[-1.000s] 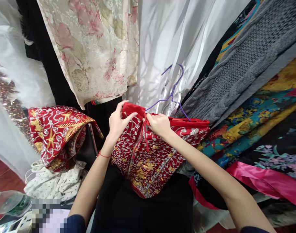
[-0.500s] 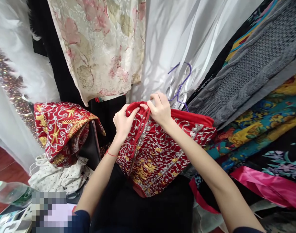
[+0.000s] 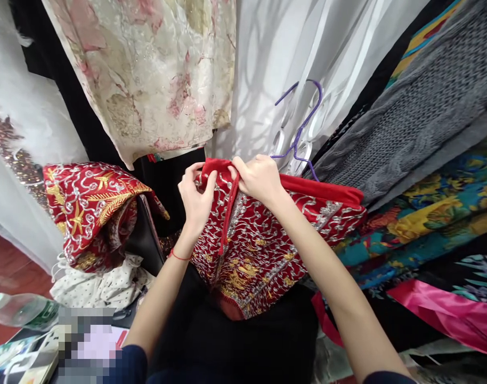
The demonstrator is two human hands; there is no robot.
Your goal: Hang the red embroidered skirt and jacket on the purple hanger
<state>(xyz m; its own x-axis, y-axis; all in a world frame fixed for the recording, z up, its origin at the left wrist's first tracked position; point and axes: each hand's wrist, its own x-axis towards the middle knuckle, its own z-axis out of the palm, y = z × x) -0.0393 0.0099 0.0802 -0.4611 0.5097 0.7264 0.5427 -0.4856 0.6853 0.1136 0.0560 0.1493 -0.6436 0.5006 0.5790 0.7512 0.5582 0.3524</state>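
Note:
A red garment (image 3: 263, 250) with silver and gold embroidery and a plain red band along its top edge hangs over my lap. My left hand (image 3: 196, 200) is closed on the band's left end, thumb in front and fingers behind. Just to the right, my right hand (image 3: 260, 178) pinches the same band beside a thin red cord or strip that runs down the front. The hook of a purple hanger (image 3: 297, 141) sticks up behind the garment, right of my right hand; its lower part is hidden by the cloth.
A matching red embroidered piece (image 3: 87, 213) lies at left above a white dotted cloth (image 3: 103, 285). A clear bottle (image 3: 23, 310) lies near lower left. Floral fabric (image 3: 155, 80) hangs ahead; a grey knit (image 3: 395, 117) and patterned clothes hang at right.
My left hand has shifted slightly left and its fingers have spread a little along the band. My right hand still pinches the edge. The view has moved slightly.

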